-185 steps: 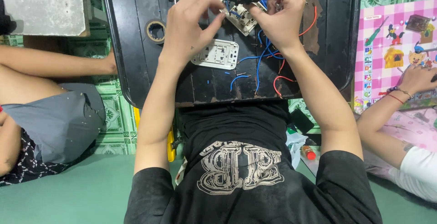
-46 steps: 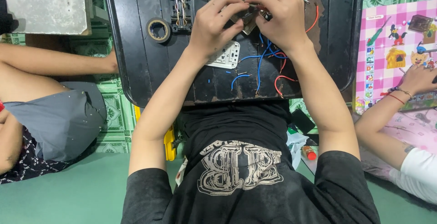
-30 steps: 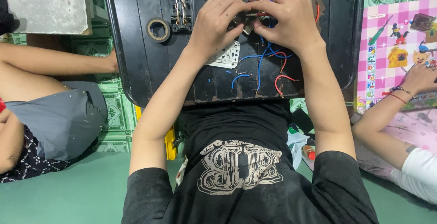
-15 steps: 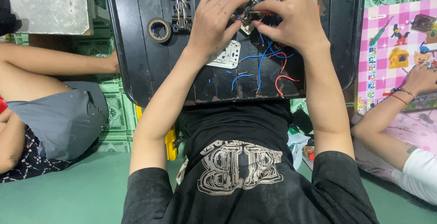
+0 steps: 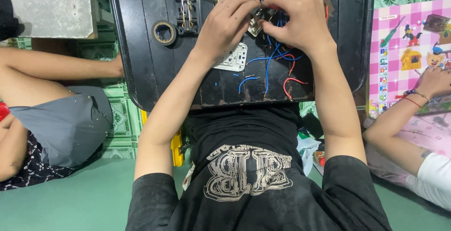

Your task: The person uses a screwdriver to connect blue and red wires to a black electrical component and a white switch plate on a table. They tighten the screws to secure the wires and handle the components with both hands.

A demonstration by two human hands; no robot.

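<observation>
Compared with half a second ago, both hands are staying at the far edge of the tray [image 5: 141, 48], and the right hand's fingers are shifting only slightly over the work; the wires and loose parts are lying where they lay before. The left hand [image 5: 225, 24] is closing its fingertips on the near-left side of the socket module [image 5: 260, 17], and the right hand [image 5: 296, 19] (a ring is showing on one finger) is curling over the module from the right, pinching it with thumb and fingers. The module is sitting between the two hands, touching both, largely hidden by the fingers. Blue wires [image 5: 268, 64] and red wires [image 5: 290, 78] are trailing from under the hands toward the body. A white faceplate [image 5: 231, 59] is lying just beside the left wrist. A tape roll [image 5: 164, 32] is resting well to the left, near a black terminal frame [image 5: 186, 3]. Another person's hand [image 5: 434, 80] is resting on a pink board [image 5: 404, 48] at the right.
</observation>
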